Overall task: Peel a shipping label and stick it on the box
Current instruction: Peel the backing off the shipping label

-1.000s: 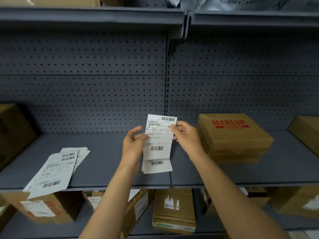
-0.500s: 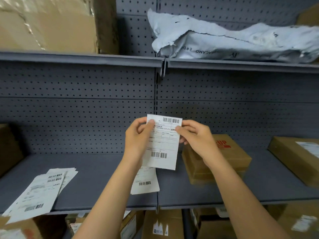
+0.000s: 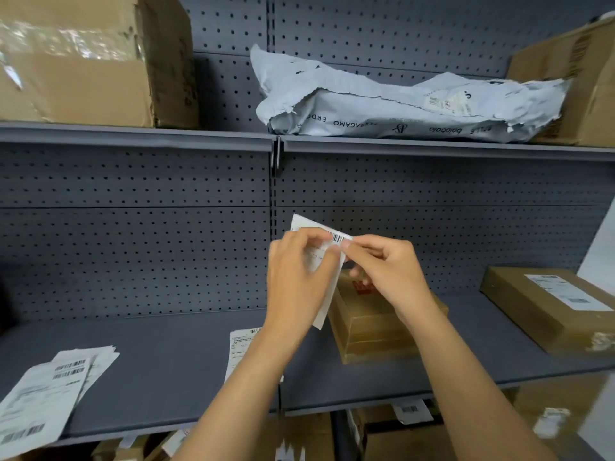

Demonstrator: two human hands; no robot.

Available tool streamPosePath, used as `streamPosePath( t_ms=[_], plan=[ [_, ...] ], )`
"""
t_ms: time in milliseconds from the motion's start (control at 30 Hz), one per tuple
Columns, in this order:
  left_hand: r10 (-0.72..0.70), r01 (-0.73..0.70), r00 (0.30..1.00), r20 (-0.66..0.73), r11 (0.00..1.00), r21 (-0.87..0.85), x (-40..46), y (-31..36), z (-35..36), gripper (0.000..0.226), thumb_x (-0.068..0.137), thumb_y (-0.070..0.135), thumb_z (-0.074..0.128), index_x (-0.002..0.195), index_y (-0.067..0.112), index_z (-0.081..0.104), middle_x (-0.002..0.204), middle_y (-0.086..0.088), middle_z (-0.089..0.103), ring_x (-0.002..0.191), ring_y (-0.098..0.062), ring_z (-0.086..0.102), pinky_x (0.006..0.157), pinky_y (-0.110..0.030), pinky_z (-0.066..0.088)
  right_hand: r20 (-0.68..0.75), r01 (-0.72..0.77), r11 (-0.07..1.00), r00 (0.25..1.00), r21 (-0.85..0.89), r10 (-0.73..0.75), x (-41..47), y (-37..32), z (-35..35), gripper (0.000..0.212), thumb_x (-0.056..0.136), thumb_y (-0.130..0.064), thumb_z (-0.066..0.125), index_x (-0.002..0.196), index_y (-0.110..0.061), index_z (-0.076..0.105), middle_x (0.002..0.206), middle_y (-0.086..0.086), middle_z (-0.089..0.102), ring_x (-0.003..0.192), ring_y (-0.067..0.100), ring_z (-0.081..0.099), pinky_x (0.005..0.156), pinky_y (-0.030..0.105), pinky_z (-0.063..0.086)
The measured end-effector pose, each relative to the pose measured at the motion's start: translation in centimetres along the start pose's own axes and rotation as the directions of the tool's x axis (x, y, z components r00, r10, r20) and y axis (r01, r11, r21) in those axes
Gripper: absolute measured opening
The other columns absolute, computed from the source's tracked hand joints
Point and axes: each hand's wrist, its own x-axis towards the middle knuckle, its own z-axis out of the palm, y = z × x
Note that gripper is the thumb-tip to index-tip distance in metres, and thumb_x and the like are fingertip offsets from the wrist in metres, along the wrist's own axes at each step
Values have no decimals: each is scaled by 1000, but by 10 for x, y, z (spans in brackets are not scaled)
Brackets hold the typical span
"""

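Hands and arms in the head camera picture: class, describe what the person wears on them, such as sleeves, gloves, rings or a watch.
Both arms are bare as far as the picture shows; no sleeve comes into view. The left hand and the right hand wear no gloves. No ring, watch or bracelet shows on the fingers or wrists. The fingernails look short and unpainted, though the picture is slightly blurred.

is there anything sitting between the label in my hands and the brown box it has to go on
Nothing visible. The label is pinched by the left hand and right hand right in front of the box; its visible top is bare.
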Motion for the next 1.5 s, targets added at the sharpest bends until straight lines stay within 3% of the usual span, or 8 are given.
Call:
streamPosePath(
  t_ms=[233,667,900,1267,1500],
  plan=[
    [23,-19,998,52,998,-60,-4,3,6,9,97,40,63,100,38,71,102,22,73,110,-5,58,93,-27,47,30,-52,992,998,118,49,-8,-6,-8,24,98,-29,61,97,-15,80,88,5,81,68,21,70,59,30,55],
    [33,-28,997,75,997,-70,-6,8,1,13,99,35,62,104,42,73,101,25,74,112,-1,60,93,-21,44,64,-72,985,996,159,62,-10,-10,-8,21,95,-25,65,103,-12,80,90,7,81,73,23,76,65,30,61],
    [9,3,997,78,988,-156,-5,3,-4,14,98,41,62,99,37,76,98,18,78,107,-8,69,95,-38,54,116,-53,985,993,164,34,-8,-7,-2,20,97,-16,63,107,-7,77,93,12,80,78,26,77,66,27,60],
    [-11,23,997,70,984,-174,-6,-2,-8,12,97,38,65,99,38,77,97,18,78,105,-8,71,95,-38,55,135,-31,978,991,208,3,-5,-3,7,18,97,-13,62,101,-4,76,87,19,77,76,21,73,64,28,58],
    [-31,40,998,56,984,-171,-7,-3,-9,13,98,38,65,99,36,77,92,17,78,100,-9,71,93,-40,55,133,73,991,987,112,-88,-4,2,11,17,100,-14,59,101,-4,73,85,19,72,73,17,70,62,26,56]
  ],
)
